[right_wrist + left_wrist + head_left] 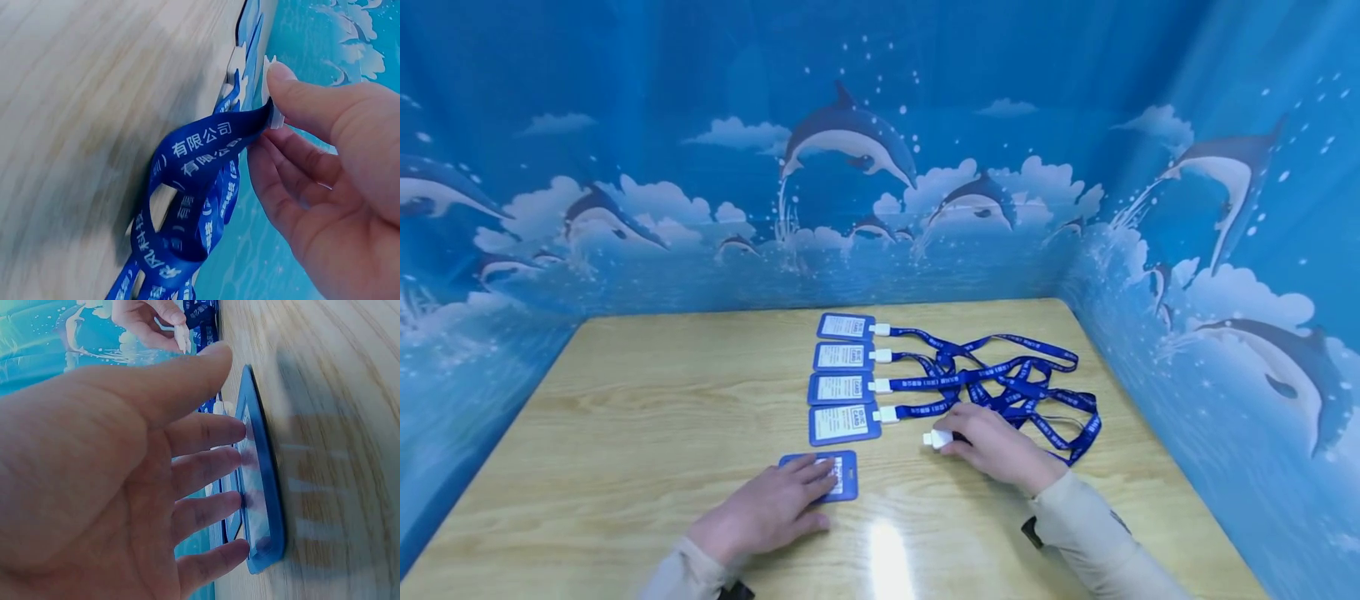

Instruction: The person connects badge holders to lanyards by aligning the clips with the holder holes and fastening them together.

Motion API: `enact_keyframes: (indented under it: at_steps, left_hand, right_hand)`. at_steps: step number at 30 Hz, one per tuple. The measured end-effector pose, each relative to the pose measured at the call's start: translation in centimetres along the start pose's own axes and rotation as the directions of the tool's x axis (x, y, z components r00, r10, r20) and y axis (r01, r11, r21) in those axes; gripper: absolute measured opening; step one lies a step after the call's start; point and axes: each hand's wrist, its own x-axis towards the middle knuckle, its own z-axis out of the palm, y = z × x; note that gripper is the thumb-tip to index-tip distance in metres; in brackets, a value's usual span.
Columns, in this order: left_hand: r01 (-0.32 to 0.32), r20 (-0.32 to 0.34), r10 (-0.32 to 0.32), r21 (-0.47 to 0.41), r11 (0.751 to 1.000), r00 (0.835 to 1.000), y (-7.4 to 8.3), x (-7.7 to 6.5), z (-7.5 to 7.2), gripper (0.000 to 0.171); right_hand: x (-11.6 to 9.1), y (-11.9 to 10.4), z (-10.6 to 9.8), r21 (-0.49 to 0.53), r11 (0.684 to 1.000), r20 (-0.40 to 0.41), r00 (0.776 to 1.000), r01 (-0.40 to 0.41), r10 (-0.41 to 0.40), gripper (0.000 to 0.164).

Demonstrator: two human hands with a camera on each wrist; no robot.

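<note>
- Surface point(625, 433): a wood-grain top enclosed by a blue dolphin-print backdrop point(850, 142) on the far, left and right sides.
- Lanyard pile point(1015, 383): blue printed straps lie tangled toward the right edge of the surface, each running back to a white clip.
- Completed column point(844, 377): four blue badge holders lie in a row from the far edge toward the near edge, each with its white clip fitted on the right side. Judged status: four units assembled.
- Fifth badge holder point(838, 477): it lies flat nearest the near edge, below the column, with no clip attached. Judged status: one unit remaining.
- Left hand point(771, 510): palm down, fingers point(206, 469) extended and relaxed, resting on the face of the fifth badge holder and pressing it to the surface. Nothing is gripped.
- Right hand point(996, 446): resting on the surface just right of the column, well apart from the fifth badge holder. Thumb and forefinger pinch the loose white clip point(937, 438), with its blue strap point(200, 156) trailing from it into the pile.
</note>
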Motion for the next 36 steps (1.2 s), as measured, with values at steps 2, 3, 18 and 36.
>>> enact_keyframes:
  at_steps: [2,3,18,36]
  left_hand:
    - [-0.003,0.005,0.003,0.005,1.000,1.000,0.1,0.1,0.1,0.064]
    - [-0.006,0.007,0.006,0.010,1.000,1.000,0.2,0.1,0.1,0.065]
    - [-0.017,0.026,0.015,0.042,0.999,1.000,1.1,1.1,0.8,0.069]
    - [-0.052,0.020,0.050,0.133,0.990,0.999,2.0,2.5,0.6,0.071]
  right_hand:
    - [0.2,-0.1,0.3,0.005,1.000,0.005,1.000,0.013,-0.013,0.030]
    - [0.4,-0.2,0.5,0.004,1.000,0.009,1.000,0.014,-0.014,0.030]
    - [2.1,-2.8,2.6,-0.001,1.000,0.072,0.997,0.015,-0.015,0.033]
    - [3.2,-3.2,4.0,0.014,0.998,0.080,0.994,0.068,-0.069,0.030]
